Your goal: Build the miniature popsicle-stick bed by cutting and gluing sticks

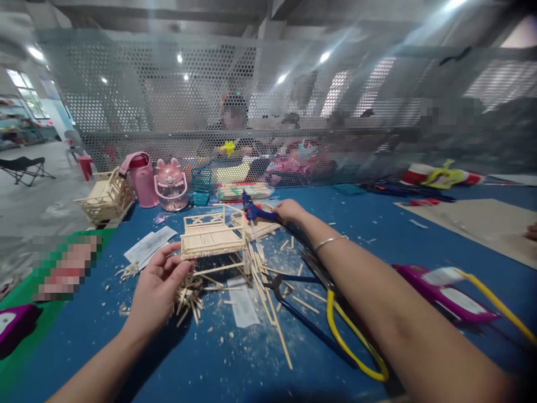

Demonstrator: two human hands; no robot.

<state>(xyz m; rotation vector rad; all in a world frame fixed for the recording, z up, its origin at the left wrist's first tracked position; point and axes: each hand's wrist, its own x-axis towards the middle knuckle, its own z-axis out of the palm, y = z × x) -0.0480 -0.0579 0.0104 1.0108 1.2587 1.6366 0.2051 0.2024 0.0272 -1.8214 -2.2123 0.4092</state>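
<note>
My left hand (165,276) grips the near left corner of a small wooden stick model (213,242), which has a slatted deck, low railings and legs. My right hand (291,211) is closed round the handle of a blue glue gun (257,211), just beyond the model's right side. Behind the glue gun lies another flat piece made of sticks (266,228), partly hidden. Loose thin sticks (272,305) are scattered in front and to the right of the model. Nippers with blue handles (308,313) lie on the table below my right forearm.
A mesh screen (168,106) stands along the table's back. Near it are a pink flask (142,182), a pink bear-eared bottle (171,187) and another stick model (107,196). Yellow-handled scissors (335,322) and a purple device (448,296) lie right. Paper slips (242,305) lie among the sticks.
</note>
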